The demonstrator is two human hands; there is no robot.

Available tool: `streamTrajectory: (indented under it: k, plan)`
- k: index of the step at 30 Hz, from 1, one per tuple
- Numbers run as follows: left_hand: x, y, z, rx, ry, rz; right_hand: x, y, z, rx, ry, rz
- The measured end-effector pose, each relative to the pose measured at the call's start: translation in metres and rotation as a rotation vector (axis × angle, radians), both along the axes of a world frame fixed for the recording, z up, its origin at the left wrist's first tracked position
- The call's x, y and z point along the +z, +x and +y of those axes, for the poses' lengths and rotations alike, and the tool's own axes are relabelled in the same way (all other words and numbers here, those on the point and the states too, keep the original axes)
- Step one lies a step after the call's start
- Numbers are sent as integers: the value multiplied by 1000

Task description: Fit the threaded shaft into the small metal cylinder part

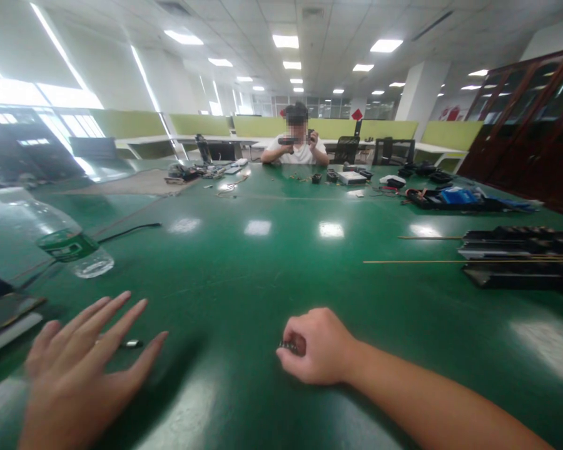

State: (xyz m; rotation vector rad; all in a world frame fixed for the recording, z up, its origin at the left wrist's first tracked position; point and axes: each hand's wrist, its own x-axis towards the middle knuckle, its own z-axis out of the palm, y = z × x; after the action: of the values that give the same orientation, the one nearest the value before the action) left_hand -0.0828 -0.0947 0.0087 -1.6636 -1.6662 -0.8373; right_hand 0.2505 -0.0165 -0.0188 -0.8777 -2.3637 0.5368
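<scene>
My left hand (87, 369) hovers over the green table (244, 281) at the lower left, fingers spread, holding nothing. A small cable end with a metal tip (132, 344) shows just beyond its thumb and fingers. My right hand (316, 347) rests near the table's front middle, its fingers curled around a small dark metallic object (288, 345). Only part of that object shows between thumb and fingers, and what it is cannot be made out.
A clear bottle with a green label (70, 244) lies tilted at left. Dark metal profiles (520, 256) and thin rods are at right. Across the table sits a person in white (296, 150), with electronics (351, 177) and a tool tray (457, 198) nearby.
</scene>
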Motion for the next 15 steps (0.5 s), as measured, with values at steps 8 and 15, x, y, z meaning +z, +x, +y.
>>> streamTrajectory:
  k: [8, 15]
  plan:
    - [15, 102, 16, -709, -280, 209, 1, 1, -1, 71, -167, 86]
    - [-7, 144, 25, -796, -394, 67, -3, 2, 2, 106, -373, 122]
